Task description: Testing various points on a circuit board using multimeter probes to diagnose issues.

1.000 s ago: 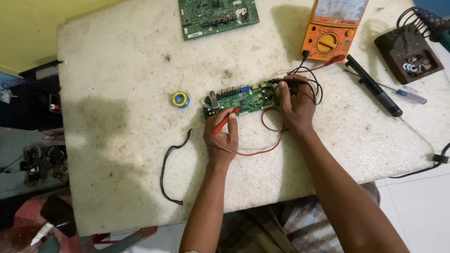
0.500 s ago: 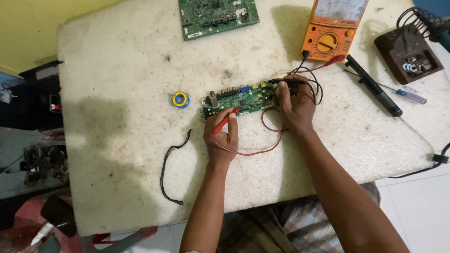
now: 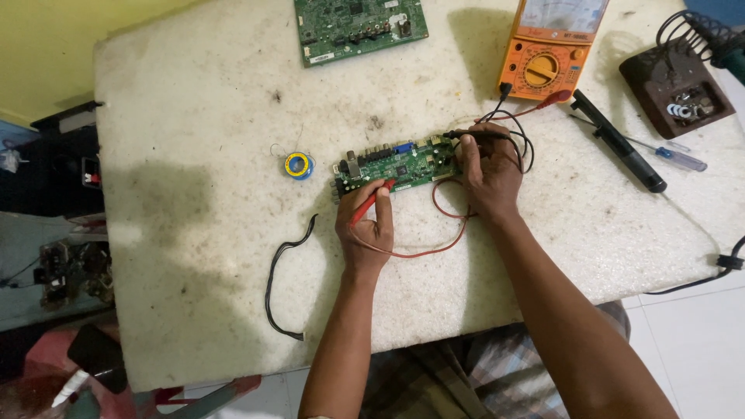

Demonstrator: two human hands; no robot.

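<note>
A small green circuit board (image 3: 400, 165) lies in the middle of the white worktable (image 3: 194, 140). My left hand (image 3: 363, 221) grips a red test probe (image 3: 372, 201) with its tip on the board's lower left part. My right hand (image 3: 490, 172) holds a black test probe (image 3: 472, 134) against the board's right end. Red and black leads (image 3: 512, 120) run from the probes to an orange multimeter (image 3: 546, 50) at the back right.
A larger green circuit board (image 3: 358, 25) lies at the table's far edge. A solder spool (image 3: 298, 164) sits left of the small board, a loose black cable (image 3: 281, 271) nearer me. At right lie a black desoldering pump (image 3: 618, 141), a screwdriver (image 3: 673, 154) and a soldering iron stand (image 3: 681, 87).
</note>
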